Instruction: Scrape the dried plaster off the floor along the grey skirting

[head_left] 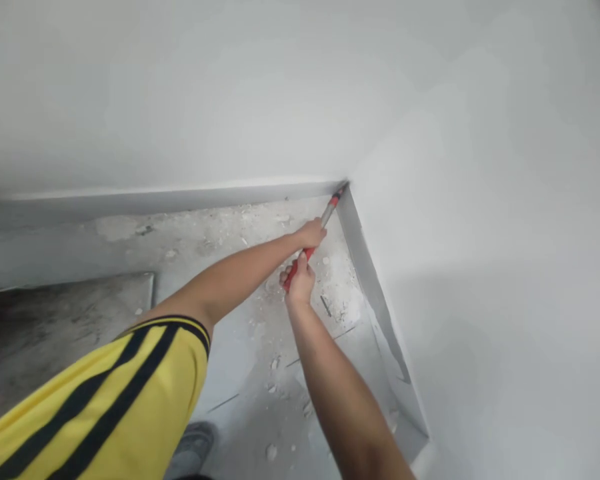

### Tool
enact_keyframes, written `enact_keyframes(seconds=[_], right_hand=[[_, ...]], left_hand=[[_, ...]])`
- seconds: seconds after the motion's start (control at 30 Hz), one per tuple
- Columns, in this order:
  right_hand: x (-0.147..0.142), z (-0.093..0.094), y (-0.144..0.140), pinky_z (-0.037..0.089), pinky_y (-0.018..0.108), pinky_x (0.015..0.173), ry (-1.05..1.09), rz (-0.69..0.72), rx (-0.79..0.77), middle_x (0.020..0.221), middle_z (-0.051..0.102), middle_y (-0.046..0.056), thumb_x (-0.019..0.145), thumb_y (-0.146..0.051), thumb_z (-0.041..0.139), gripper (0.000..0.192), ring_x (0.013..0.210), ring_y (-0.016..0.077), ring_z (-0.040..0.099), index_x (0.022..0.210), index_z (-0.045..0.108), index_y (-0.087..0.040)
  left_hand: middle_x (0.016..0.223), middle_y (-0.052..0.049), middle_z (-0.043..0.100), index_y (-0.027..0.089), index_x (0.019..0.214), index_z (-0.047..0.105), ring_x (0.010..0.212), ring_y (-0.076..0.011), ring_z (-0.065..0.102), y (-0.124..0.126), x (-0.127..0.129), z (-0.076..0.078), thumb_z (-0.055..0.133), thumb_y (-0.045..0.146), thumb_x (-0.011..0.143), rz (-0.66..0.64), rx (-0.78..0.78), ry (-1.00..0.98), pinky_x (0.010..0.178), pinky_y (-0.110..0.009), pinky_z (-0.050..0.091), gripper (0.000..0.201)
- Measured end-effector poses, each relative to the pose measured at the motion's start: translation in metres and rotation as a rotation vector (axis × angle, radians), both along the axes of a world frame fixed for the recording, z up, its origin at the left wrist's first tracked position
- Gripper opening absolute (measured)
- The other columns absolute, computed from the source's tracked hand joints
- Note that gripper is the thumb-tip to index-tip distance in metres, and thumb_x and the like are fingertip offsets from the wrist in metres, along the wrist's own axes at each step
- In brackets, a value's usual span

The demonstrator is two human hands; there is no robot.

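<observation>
Long-handled tool (327,215), red handle end, grey shaft, red-and-black collar (335,199) near the tip. Lies slantwise over the far corner of the floor (233,347), tip pointing into the angle where both walls meet; tip small and dark, can't tell if it touches. Left hand (311,233) is farther up the tool, grip narrow, wrapped round the shaft just above the red part. Right hand (301,279) sits just behind it, grip narrow too, holding the red handle, thumb laid along it. Left arm has a yellow sleeve (145,387) with dark stripes; right forearm bare. Grey band (180,197) runs along the floor's far edge at the foot of the facing wall (205,100); second band (364,253) goes down the floor's right edge under the right wall (480,200), ragged lower down. Floor dusty, pale crumbs scattered, thickest near the far corner. Short dark strip (326,306) near the right edge, thin stick (223,403) nearer the person, pale lump (271,452) at the near side. Shoe (193,448) partly behind the sleeve. Dark patch (70,320) with pale edging toward the floor's left edge
</observation>
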State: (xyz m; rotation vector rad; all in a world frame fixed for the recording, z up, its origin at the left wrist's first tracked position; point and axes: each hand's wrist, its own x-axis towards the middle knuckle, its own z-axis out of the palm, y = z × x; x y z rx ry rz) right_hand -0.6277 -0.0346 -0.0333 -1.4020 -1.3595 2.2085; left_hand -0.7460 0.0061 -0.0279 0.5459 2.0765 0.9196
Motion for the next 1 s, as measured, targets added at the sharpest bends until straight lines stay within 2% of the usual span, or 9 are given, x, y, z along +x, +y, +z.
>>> enact_keyframes(seconds=[0.1,0.33,0.47,0.6,0.73,0.87,1.0], right_hand=[[-0.004,0.008,-0.008,0.027,0.019,0.030,0.009,-0.001,-0.034,0.047,0.041,-0.007,0.080,-0.055,0.045,0.037,0.032,0.0073,0.041,0.071,0.037,-0.020],[-0.014,0.020,-0.013,0.026,0.018,0.031,-0.006,0.008,-0.054,0.048,0.041,-0.007,0.082,-0.052,0.044,0.035,0.034,0.0069,0.042,0.072,0.036,-0.020],[-0.021,0.016,-0.016,0.027,0.019,0.031,-0.034,0.019,-0.059,0.045,0.039,-0.007,0.082,-0.050,0.043,0.033,0.032,0.0074,0.040,0.070,0.036,-0.020],[-0.012,0.009,-0.020,0.028,0.019,0.031,-0.020,-0.008,-0.008,0.046,0.041,-0.007,0.080,-0.054,0.045,0.036,0.032,0.0075,0.041,0.070,0.037,-0.020],[-0.004,0.007,-0.009,0.027,0.020,0.030,-0.058,0.002,-0.019,0.044,0.041,-0.007,0.080,-0.051,0.047,0.034,0.031,0.0081,0.041,0.069,0.037,-0.020],[-0.010,0.007,0.004,0.026,0.020,0.029,-0.065,0.035,-0.008,0.043,0.040,-0.007,0.081,-0.050,0.046,0.034,0.030,0.0080,0.039,0.069,0.038,-0.020],[-0.012,0.005,-0.003,0.026,0.019,0.030,-0.041,0.010,-0.001,0.045,0.041,-0.007,0.080,-0.053,0.046,0.036,0.032,0.0079,0.041,0.069,0.038,-0.020]], left_hand=[[0.079,-0.011,0.062,0.009,0.111,0.040,0.060,-0.0163,0.060,-0.005,-0.005,0.005,0.037,0.029,0.088,-0.034,0.009,-0.019,0.054,-0.023,0.042,0.031],[0.076,-0.012,0.063,0.006,0.116,0.036,0.052,-0.0173,0.059,-0.010,-0.011,0.015,0.033,0.027,0.088,-0.064,0.027,-0.068,0.051,-0.025,0.043,0.035],[0.079,-0.014,0.063,0.005,0.117,0.036,0.054,-0.0179,0.060,-0.011,-0.016,0.013,0.034,0.027,0.088,-0.054,0.010,-0.052,0.052,-0.026,0.043,0.037],[0.083,-0.013,0.064,0.009,0.114,0.040,0.065,-0.0173,0.062,-0.014,-0.008,0.009,0.038,0.028,0.087,-0.045,0.008,-0.023,0.058,-0.023,0.044,0.034],[0.080,-0.013,0.064,0.007,0.114,0.040,0.063,-0.0169,0.062,-0.008,-0.001,0.005,0.037,0.026,0.087,-0.033,-0.004,-0.049,0.056,-0.023,0.043,0.033],[0.082,-0.015,0.063,0.004,0.117,0.036,0.059,-0.0171,0.061,0.000,-0.005,0.004,0.029,0.023,0.089,-0.005,-0.012,-0.064,0.052,-0.024,0.042,0.035],[0.089,-0.017,0.063,0.005,0.117,0.038,0.064,-0.0173,0.062,-0.002,-0.009,0.005,0.034,0.025,0.089,-0.017,-0.021,-0.048,0.054,-0.024,0.043,0.035]])
